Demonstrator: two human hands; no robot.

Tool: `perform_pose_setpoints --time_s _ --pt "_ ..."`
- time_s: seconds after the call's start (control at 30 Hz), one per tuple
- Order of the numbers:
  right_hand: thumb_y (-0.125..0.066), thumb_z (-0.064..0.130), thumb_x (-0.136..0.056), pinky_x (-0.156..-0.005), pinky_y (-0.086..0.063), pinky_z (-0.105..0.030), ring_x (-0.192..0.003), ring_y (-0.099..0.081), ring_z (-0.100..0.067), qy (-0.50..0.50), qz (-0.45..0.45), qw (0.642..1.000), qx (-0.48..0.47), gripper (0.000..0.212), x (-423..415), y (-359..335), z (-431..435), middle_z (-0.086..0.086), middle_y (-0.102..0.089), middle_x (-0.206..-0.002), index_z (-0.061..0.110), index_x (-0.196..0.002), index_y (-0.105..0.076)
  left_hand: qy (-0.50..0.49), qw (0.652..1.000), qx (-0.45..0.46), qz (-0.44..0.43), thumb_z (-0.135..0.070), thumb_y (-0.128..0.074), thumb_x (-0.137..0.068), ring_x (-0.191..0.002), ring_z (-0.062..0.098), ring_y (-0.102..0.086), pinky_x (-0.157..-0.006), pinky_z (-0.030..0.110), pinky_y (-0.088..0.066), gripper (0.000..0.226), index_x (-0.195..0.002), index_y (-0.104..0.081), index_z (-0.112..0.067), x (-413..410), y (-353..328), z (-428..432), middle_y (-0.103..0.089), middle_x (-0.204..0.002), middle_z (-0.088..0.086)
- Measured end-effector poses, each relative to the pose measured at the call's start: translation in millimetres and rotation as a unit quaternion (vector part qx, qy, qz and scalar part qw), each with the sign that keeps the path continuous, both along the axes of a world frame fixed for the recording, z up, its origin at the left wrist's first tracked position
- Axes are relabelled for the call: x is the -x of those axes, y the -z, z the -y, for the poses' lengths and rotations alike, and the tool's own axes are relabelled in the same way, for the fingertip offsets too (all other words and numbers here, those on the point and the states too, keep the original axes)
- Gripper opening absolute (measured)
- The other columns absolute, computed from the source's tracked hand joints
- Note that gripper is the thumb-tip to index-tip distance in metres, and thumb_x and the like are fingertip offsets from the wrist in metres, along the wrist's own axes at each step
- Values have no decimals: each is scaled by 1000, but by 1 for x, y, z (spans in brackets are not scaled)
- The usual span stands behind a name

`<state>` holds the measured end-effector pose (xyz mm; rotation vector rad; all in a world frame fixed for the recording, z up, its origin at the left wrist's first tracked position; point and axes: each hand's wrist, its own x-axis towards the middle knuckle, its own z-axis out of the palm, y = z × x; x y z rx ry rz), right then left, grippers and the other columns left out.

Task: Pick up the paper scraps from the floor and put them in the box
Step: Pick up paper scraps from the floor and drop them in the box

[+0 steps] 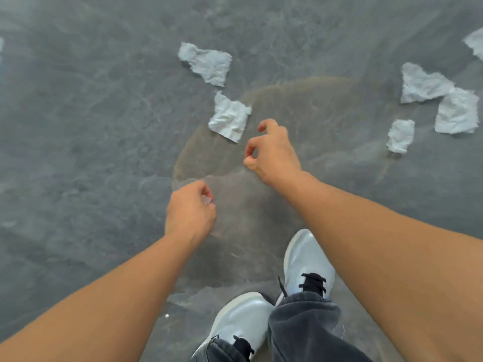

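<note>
Right hand [271, 150] reaching, thumb and forefinger nearly pinched, empty, just beside nearest paper scrap [230, 118] on grey floor [78, 126]. Left hand [189, 210] curled shut on small white scrap [206, 199]. Scraps look featherlight, crumpled, tearable; best pinched at raised edge. Box unseen.

Under you the floor [91, 113] looks like grey polished stone or concrete, smooth with pale veins, a faint sheen and a brownish stained patch. The paper scraps [205, 62] are thin white tissue-like paper, matt, crumpled, with ragged torn edges. Your shoes [308, 259] have smooth pale uppers with a soft gloss and black woven laces. Your trousers [303, 327] are dark grey cloth, matt and faded.
</note>
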<state>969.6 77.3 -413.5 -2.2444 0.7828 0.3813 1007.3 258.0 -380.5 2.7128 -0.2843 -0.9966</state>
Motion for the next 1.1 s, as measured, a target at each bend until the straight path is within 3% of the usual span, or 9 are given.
perform_pose_setpoints --time_s 0.07,0.17,0.23,0.3,0.43,0.57,0.77,0.9,1.1 --pt "-69 17 -73 -87 -48 -38 -131 -30 -26 -69 -9 998 6 6 -30 -5 -12 -3 -32 -147 18 -79 -71 -29 999 -21 5 -10 -59 -72 -81 33 -61 -66 29 -41 9 -70 -58 -20 -12 -5 -26 -68 -81 9" --pt "-68 16 -79 -98 -41 -39 -142 -17 -30 -175 -47 983 26 12 -67 -1 -23 -5 -19 -157 18 -89 -73 -64 997 -34 10 -9 -59 -71 -77 33 -59 -63 29 -42 13 -66 -56 -20 -28 -10 -56 -65 -77 8" --pt "-58 10 -84 -96 -46 -40 -131 -30 -34 -230 -59 968 76 20 -76 4 -28 -11 -36 -145 11 -100 -71 -82 996 -33 7 -8 -60 -71 -74 32 -58 -61 29 -42 14 -66 -55 -20 -33 -10 -68 -63 -74 7" --pt "-50 2 -86 -84 -48 -43 -118 -41 -36 -246 -64 959 127 24 -64 8 -33 -16 -47 -124 2 -104 -67 -92 995 -35 -1 -8 -60 -71 -70 29 -56 -60 28 -39 14 -67 -56 -20 -32 -8 -76 -62 -73 5" --pt "-45 1 -89 -80 -48 -44 -108 -53 -39 -199 -113 968 104 24 6 9 -36 -22 -56 -111 -8 -105 -61 -81 995 -38 -30 -8 -60 -72 -70 28 -57 -61 27 -41 14 -68 -56 -20 -11 -6 -73 -63 -74 5" --pt "-49 6 -86 -78 -50 -38 -94 -61 -41 -82 -171 982 19 23 71 -9 -24 -24 -63 -100 0 -93 -71 3 998 -18 -67 -9 -60 -74 -73 26 -54 -64 26 -39 12 -73 -58 -21 20 -14 -46 -62 -79 3" --pt "-51 13 -85 -76 -51 -30 -89 -65 -36 139 -140 980 1 24 124 -65 11 -19 -70 -89 8 -80 -74 175 982 17 -72 -9 -59 -73 -73 20 -50 -65 23 -36 13 -77 -62 -21 48 -57 22 -59 -74 -4" --pt "-58 16 -80 -66 -42 -21 -86 -68 -33 301 -110 947 -15 19 178 -108 23 -16 -74 -85 11 -79 -76 283 957 18 -62 -9 -62 -70 -79 22 -57 -66 24 -37 15 -76 -63 -23 73 -97 67 -59 -75 -6" --pt "-61 15 -74 -63 -51 -25 -77 -70 -29 468 -89 878 -48 14 321 -145 -11 -9 -75 -77 16 -68 -73 454 890 6 -36 -10 -65 -70 -89 31 -63 -72 28 -44 15 -81 -68 -19 158 -129 107 -70 -88 6"
